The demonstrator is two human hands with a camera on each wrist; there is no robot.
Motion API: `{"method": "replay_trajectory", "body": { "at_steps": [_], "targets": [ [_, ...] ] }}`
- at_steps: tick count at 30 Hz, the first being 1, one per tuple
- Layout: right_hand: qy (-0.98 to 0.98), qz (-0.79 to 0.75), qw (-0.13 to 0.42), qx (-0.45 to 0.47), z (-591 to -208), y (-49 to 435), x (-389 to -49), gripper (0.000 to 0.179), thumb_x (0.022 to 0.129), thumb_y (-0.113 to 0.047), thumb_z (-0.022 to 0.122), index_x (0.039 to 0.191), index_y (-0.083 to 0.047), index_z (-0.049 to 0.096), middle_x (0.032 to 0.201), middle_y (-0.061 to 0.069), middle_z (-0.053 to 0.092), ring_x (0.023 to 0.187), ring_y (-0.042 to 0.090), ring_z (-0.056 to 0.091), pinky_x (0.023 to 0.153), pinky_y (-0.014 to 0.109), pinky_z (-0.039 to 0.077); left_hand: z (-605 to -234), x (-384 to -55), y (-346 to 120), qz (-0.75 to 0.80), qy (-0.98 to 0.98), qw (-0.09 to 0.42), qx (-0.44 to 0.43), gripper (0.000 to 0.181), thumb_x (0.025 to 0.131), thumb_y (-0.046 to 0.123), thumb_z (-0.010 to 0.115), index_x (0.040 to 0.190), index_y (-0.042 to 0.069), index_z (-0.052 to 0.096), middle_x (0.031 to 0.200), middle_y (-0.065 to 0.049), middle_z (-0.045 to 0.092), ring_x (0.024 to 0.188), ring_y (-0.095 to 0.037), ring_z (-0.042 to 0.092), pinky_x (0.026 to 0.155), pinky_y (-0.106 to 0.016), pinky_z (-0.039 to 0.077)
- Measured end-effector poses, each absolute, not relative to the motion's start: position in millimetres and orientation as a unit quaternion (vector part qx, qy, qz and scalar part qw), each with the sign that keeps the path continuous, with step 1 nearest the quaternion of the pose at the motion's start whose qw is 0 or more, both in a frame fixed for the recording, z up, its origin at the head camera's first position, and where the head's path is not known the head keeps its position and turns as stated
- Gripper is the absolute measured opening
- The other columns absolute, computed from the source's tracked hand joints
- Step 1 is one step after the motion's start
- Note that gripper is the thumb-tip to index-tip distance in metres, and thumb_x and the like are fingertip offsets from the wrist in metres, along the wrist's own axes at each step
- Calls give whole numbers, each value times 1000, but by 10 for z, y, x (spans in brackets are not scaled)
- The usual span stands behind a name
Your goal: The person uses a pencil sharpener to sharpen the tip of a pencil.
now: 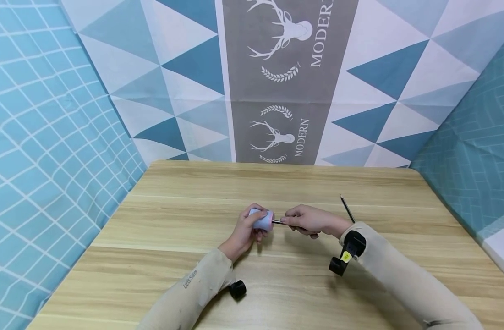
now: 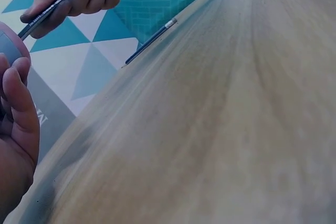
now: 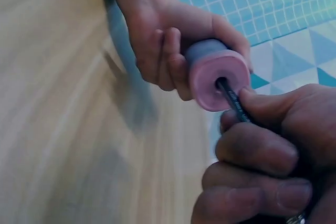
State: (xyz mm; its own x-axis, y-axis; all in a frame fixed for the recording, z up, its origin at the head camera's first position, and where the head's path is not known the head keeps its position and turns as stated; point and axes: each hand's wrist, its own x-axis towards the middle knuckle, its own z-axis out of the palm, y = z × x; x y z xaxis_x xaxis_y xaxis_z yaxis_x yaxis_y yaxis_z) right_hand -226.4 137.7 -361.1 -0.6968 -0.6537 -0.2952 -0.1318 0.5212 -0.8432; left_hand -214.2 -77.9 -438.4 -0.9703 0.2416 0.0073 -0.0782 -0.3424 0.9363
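Observation:
My left hand [image 1: 244, 231] grips a light blue pencil sharpener [image 1: 262, 220] with a pink end, raised over the table. In the right wrist view, the pink face [image 3: 202, 85] of the sharpener has a round hole at its centre. A dark pencil [image 3: 234, 100] with small lettering enters that hole, its tip hidden inside. My right hand [image 1: 305, 219] pinches this pencil between thumb and fingers, close to the sharpener. Its rear end is mostly covered by the fingers.
A second dark pencil [image 1: 347, 208] lies on the wooden table [image 1: 186, 192], just beyond my right wrist. Patterned cloth [image 1: 281, 91] hangs behind the table and along both sides. A white surface [image 1: 503, 250] stands at the right edge.

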Motion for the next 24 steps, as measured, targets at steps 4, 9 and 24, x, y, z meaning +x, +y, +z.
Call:
{"method": "replay_trajectory", "body": {
  "at_steps": [4,9,24],
  "targets": [
    [814,-417,317,-250,-3584,1388,-2279,36,107,-23,47,82,2,54,46,-4,31,37,8,25,38,28,28,-4382,-2143,-771,815,565,105,70,8,93,20,58,88,20,64,64,-7,59,40,-11,51,33,-22,38],
    [807,-417,316,-275,-3594,1405,-2292,31,107,-21,44,105,4,62,46,-3,36,35,8,27,36,30,36,-4372,-2148,-789,813,569,107,71,6,92,20,59,89,18,63,66,-8,60,41,-11,52,34,-22,39],
    [741,-424,372,-366,-3731,1524,-2426,38,107,-19,45,137,4,51,50,0,49,39,11,46,43,27,47,-4386,-2136,-780,813,564,113,87,5,90,18,60,87,18,64,63,-7,60,40,-11,52,32,-21,39]
  ]
}}
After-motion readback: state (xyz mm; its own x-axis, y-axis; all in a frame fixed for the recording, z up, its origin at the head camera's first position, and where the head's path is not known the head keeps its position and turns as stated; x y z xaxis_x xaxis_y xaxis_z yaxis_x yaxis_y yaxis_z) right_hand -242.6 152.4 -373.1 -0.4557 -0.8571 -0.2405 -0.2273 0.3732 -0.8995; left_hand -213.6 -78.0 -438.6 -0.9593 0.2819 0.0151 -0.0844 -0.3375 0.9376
